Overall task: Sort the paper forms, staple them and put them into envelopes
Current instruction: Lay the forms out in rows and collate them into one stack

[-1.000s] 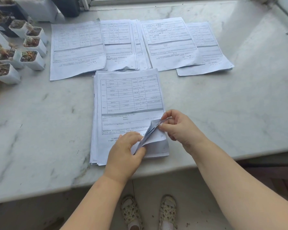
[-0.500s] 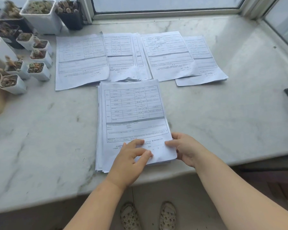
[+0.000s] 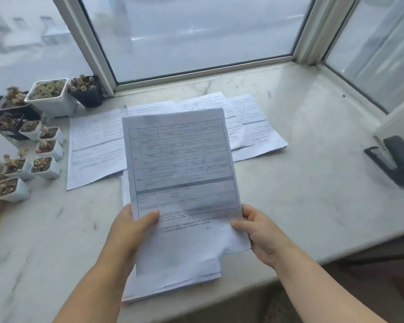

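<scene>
Marble worktop (image 3: 313, 183) under a window (image 3: 196, 31) — plant pots (image 3: 49, 96) far left, stapler (image 3: 397, 159) right; both hands, left (image 3: 128, 231) and right (image 3: 261, 234), grip a lifted form (image 3: 182, 173).

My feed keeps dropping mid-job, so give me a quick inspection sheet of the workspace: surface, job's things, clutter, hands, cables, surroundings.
Surface: pale marble sill, veined.
Job's things: lifted form held above the main stack at the near edge; sorted forms laid out in overlapping piles behind it; black stapler far right. No envelopes seen.
Clutter: small succulent pots crowd the left side, apart from the papers.
Hands: left hand grips the lifted form's lower left edge, thumb on top; right hand pinches its lower right edge.
Cables: nothing seen.
Surroundings: window frame and glass behind and to the right; floor below the sill's edge.
</scene>
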Tool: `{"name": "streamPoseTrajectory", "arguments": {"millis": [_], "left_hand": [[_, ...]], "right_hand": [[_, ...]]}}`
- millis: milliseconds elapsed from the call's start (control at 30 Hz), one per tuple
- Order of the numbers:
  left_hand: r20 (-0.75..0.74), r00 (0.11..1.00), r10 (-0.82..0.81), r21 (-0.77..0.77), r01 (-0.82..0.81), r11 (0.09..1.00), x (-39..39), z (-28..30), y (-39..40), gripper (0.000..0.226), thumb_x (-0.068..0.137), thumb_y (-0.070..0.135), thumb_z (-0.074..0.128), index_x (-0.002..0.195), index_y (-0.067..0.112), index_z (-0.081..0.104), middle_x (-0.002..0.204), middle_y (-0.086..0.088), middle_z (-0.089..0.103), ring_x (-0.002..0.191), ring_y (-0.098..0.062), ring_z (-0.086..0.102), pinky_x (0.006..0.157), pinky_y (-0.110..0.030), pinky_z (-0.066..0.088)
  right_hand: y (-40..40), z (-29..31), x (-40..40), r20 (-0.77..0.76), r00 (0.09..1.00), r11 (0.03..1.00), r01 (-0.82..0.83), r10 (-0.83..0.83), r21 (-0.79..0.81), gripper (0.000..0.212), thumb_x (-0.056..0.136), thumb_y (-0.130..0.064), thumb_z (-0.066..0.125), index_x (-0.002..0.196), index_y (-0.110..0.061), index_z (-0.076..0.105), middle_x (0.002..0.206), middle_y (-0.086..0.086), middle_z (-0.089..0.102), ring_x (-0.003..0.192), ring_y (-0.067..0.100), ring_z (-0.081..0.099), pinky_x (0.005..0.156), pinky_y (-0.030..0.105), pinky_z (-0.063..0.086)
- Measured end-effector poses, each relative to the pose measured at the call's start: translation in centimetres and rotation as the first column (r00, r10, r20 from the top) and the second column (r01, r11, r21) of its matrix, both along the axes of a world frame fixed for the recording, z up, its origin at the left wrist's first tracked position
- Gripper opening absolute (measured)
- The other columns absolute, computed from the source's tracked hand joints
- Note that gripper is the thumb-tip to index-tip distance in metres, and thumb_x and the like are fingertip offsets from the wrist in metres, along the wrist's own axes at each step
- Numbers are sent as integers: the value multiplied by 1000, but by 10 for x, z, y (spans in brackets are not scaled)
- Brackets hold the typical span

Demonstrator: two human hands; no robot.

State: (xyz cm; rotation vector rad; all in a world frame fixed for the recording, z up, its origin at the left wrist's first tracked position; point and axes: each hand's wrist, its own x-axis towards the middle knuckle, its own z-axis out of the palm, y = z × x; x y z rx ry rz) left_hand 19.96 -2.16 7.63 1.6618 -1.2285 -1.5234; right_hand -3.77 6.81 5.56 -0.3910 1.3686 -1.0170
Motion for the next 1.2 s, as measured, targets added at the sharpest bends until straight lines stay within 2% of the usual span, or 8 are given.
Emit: {"name": "streamPoseTrajectory", "arguments": {"millis": [100,233,400,567,767,933,1067,1200], "left_hand": [[-79,997,-24,-37,21,999,-52,3,-12,20,89,7,63,106,18,64,102,-7,73,90,-27,71,76,-41,56],[-65,997,-50,-163,39,986,-139,-2,-30,33,83,27,65,115,24,59,110,1,68,95,-14,67,79,-29,51],[297,945,-139,-404,256,878,-253,-26,-55,27,88,16,67,106,33,59,107,17,63,98,1,58,86,-23,46],[630,696,-345,-383,664,642,-354,-72,-82,46,80,31,73,121,24,54,119,15,47,115,-2,42,95,-12,29],[627,745,-226,-340,523,781,-379,-105,-106,27,76,28,73,101,26,64,99,17,52,98,-8,49,80,-10,29],[337,919,-205,-230,291,929,-375,-98,-108,4,87,28,70,84,32,70,94,22,61,100,4,53,78,-4,35],[286,949,-134,-225,202,953,-373,-103,-113,37,81,34,58,61,4,48,69,5,47,72,-16,47,64,-23,34],[268,951,-154,-214,214,953,-371,-104,-116,40,82,24,57,57,6,33,63,4,36,65,-15,38,57,-20,28]], "right_hand": [[-10,-2,-40,-10,999,999,46,-46,-3,24,95,-1,53,114,-10,64,108,8,74,95,24,71,79,37,56],[-37,-8,-118,-200,958,979,203,-204,-27,19,93,-4,56,103,-14,70,101,6,76,92,24,72,83,40,57],[-69,-12,-271,-419,679,789,583,-603,-192,13,89,-16,56,89,-23,66,94,-3,72,94,25,68,89,46,55],[-103,1,-393,-750,440,822,516,-494,-239,17,94,-11,44,99,-23,55,92,4,59,85,28,51,71,31,36],[-130,-34,-430,-832,541,966,257,-124,23,15,95,-10,46,98,-15,60,90,8,60,85,28,51,69,31,32],[-138,-61,-421,-719,692,978,189,-73,83,18,93,-8,52,98,-20,66,92,0,68,86,24,60,73,29,41],[-140,-67,-418,-685,726,982,166,-60,90,22,92,-8,53,91,-26,67,90,-14,69,87,21,64,75,31,45],[-138,-68,-419,-672,737,982,170,-69,86,26,93,-8,55,82,-30,64,88,-17,66,85,19,63,76,30,44]]}}
